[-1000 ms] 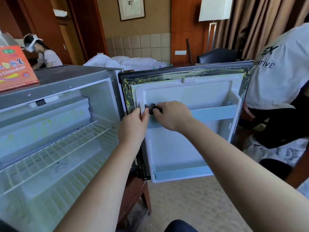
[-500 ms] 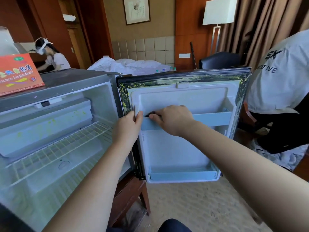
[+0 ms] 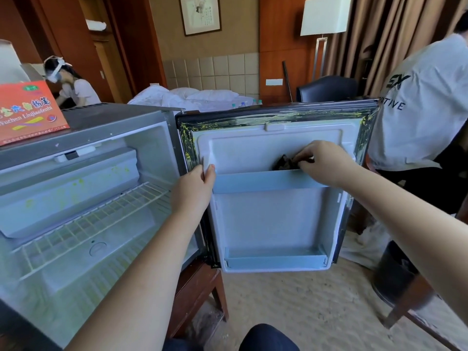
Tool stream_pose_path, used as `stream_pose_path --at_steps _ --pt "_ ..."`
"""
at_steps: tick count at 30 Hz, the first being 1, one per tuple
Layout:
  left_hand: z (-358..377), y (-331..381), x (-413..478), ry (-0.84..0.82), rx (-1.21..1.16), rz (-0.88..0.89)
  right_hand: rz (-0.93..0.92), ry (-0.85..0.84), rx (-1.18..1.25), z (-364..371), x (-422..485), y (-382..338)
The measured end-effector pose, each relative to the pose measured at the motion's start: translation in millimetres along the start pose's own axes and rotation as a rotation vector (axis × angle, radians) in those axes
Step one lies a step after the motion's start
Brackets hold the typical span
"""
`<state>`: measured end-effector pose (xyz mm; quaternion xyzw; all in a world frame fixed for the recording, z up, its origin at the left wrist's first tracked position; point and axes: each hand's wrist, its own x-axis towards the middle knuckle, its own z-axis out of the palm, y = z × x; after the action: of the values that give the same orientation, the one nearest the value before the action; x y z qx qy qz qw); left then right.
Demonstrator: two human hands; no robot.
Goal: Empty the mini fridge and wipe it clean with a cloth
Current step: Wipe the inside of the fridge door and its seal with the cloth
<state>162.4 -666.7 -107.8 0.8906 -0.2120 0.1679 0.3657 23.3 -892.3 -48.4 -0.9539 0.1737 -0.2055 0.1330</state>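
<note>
Head view: The mini fridge stands open, its door swung fully out to the right. The left hand grips the left end of the upper door shelf, fingers closed on its edge. The right hand presses a dark cloth into that shelf near its right end, fingers pinched on it. An orange box rests on the fridge top.

Orange box, up and left of the left hand: Chinese characters above "Liujiaofenbi". White T-shirt, right of the right hand: partial lettering "EX" and "ATIVE".
</note>
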Motion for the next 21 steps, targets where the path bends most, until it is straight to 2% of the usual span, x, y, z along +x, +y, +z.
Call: stream_pose_path --at_steps 3,5,8,9,13,17,19,21 --pt "-0.1 -2.6 -0.2 -0.005 -0.022 0.012 0.013 0.071 0.101 -6.5 2.6 -22.1" --pt "-0.5 -3.8 -0.3 -0.006 -0.023 0.016 -0.045 0.262 0.182 -7.4 5.2 -46.2" --pt "-2.6 -3.7 -1.5 -0.013 -0.03 0.014 -0.24 0.517 0.265 7.0 8.6 -87.2" --pt "-3.1 -3.1 -1.6 -0.015 -0.032 0.012 -0.27 0.516 0.254 14.9 11.5 -99.4" --pt "-5.5 -0.6 0.3 -0.03 -0.011 -0.022 -0.328 0.344 0.105 55.3 23.3 -126.0" --pt "-7.0 0.4 0.4 -0.057 0.014 -0.022 -0.444 0.372 -0.014 78.4 18.0 -125.7" --pt "-5.5 0.0 0.7 -0.049 0.006 -0.019 -0.43 0.321 -0.02 82.5 14.2 -120.9" --pt "-4.1 -1.6 0.0 -0.031 -0.026 -0.021 -0.339 0.273 0.077 82.9 11.2 -115.4"
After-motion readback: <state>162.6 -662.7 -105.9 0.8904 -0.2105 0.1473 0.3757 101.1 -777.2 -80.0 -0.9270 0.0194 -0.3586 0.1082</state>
